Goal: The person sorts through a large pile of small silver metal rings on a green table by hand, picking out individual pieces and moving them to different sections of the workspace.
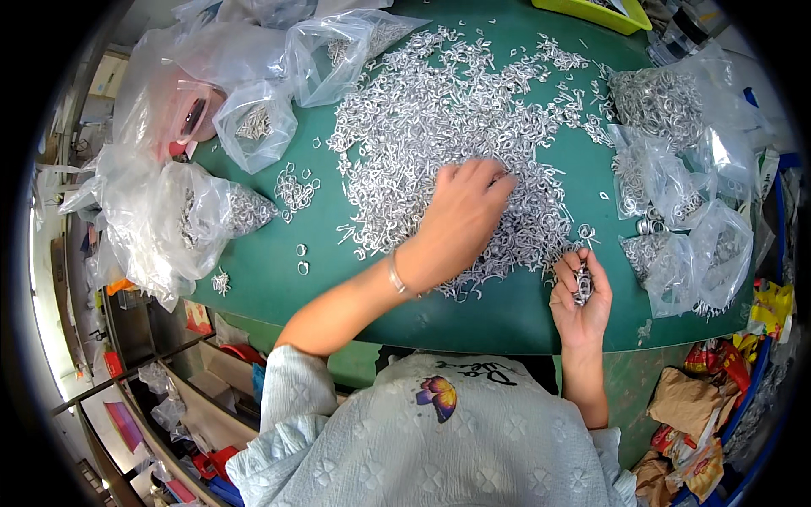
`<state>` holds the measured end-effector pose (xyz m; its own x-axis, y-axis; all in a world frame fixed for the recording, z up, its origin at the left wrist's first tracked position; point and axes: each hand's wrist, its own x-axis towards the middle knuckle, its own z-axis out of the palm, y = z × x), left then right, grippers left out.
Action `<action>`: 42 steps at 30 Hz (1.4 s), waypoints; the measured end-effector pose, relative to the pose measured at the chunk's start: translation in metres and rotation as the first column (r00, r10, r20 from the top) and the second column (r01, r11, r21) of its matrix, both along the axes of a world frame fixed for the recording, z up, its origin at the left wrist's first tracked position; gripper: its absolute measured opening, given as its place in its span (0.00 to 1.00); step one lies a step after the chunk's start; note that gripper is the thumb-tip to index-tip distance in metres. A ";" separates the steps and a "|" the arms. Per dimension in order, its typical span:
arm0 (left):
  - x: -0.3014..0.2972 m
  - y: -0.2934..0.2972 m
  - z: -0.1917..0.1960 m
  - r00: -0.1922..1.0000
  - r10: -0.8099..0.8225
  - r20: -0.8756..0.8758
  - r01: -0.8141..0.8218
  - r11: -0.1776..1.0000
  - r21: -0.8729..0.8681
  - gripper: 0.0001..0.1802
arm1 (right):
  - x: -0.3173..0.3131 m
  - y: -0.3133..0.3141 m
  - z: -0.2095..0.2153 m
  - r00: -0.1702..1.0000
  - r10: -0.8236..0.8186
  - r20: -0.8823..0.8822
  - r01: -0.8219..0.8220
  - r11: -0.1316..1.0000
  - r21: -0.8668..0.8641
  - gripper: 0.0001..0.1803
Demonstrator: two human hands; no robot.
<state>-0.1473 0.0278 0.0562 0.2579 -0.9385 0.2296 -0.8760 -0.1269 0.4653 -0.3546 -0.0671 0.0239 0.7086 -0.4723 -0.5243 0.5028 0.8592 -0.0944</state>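
Note:
A broad heap of small silvery metal pieces (422, 127), many hook- or loop-shaped, spreads over the green table (338, 296). My left hand (463, 215) reaches across the heap's middle, fingers curled down and pinched together at its surface. What lies between those fingertips is too small to make out. At the heap's near right edge, my right hand (583, 300) is turned palm up, its fingers curled around a small cluster of silvery metal loops (583, 283). A few loose pieces (586, 234) lie just beyond its fingertips.
Clear plastic bags of metal pieces stand at left (245, 207), back left (253, 122) and right (659, 106). A small separate pile (296, 190) lies left of the heap. A yellow-green tray (604, 13) is at the back. Crumpled packaging (693, 397) lies beside the table, lower right.

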 end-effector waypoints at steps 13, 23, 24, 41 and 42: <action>0.028 -0.006 -0.030 0.943 -0.211 0.259 0.196 0.977 0.083 0.21 | -0.001 -0.002 0.004 0.999 0.033 -0.039 -0.035 0.997 -0.065 0.08; 0.008 0.066 -0.030 0.967 -0.191 0.170 0.163 0.972 0.167 0.26 | -0.001 -0.003 -0.001 0.998 0.033 -0.045 -0.034 0.999 -0.025 0.08; 0.006 0.070 -0.030 0.968 -0.185 0.169 0.159 0.974 0.161 0.26 | -0.001 -0.003 0.000 0.998 0.038 -0.040 -0.039 0.999 -0.025 0.08; -0.007 0.058 -0.015 0.990 0.115 -0.085 -0.127 0.981 -0.145 0.20 | -0.004 -0.009 0.007 0.973 0.214 0.090 -0.231 0.933 0.274 0.08; -0.008 0.061 -0.016 0.987 0.134 -0.085 -0.145 0.979 -0.142 0.20 | -0.006 -0.014 0.008 0.951 0.294 0.090 -0.308 0.919 0.245 0.09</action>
<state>-0.1558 0.0888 0.0403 0.4056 -0.8494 0.3376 -0.8166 -0.1708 0.5513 -0.3603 -0.0809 0.0324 0.8253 -0.0889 -0.5577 0.2151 0.9626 0.1647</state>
